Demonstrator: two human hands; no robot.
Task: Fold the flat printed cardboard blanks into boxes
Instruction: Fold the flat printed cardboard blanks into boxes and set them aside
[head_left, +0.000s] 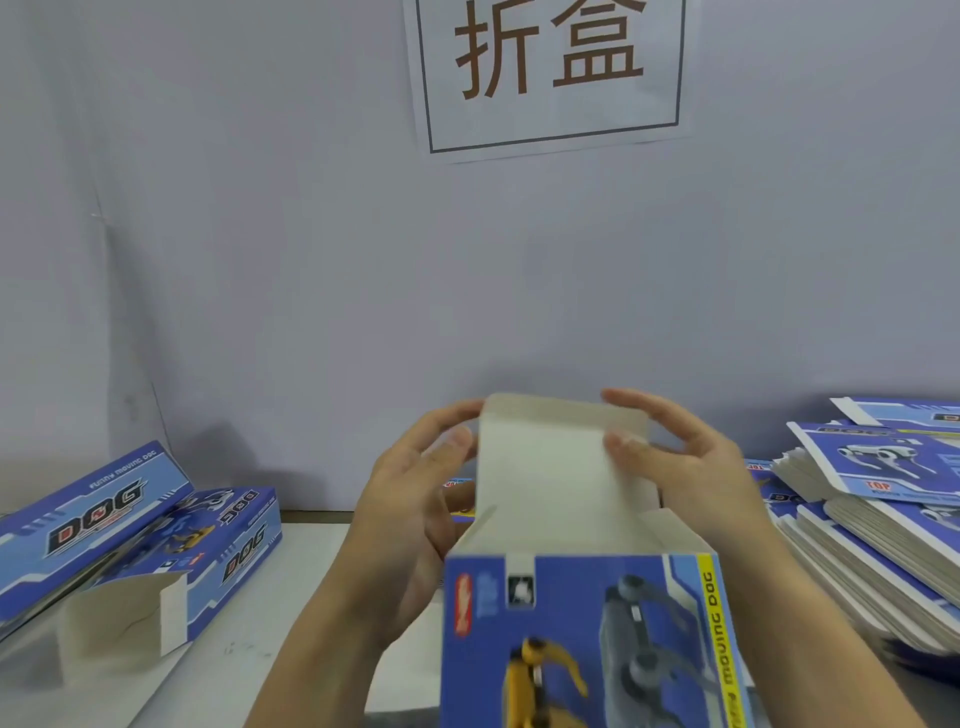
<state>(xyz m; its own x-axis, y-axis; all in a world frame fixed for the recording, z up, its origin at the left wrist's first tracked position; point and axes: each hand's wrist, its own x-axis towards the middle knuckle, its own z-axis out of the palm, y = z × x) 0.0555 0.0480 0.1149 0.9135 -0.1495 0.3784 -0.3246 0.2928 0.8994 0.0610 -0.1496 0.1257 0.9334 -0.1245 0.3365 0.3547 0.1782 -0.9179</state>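
Both hands hold the raised end flap (558, 457) of a half-formed blue box (576, 639), one hand at each side edge.

The left hand (410, 499) has its fingers curled round the flap's left edge, thumb on the near face; the right hand (685, 467) pinches the right edge between thumb and fingers. The flap stands upright, its plain grey inside facing the camera, above the box's open mouth. The box sits at 6 o'clock, printed with a yellow and a grey robot dog. At 9 o'clock two folded boxes (156, 545) lie on the white table (291, 597), one leaning on the other, the nearer one with an open end flap. At 3 o'clock lies a fanned stack of flat blanks (872, 499). At 12 o'clock a paper sign (550, 67) with brown characters hangs on the grey wall (260, 234).
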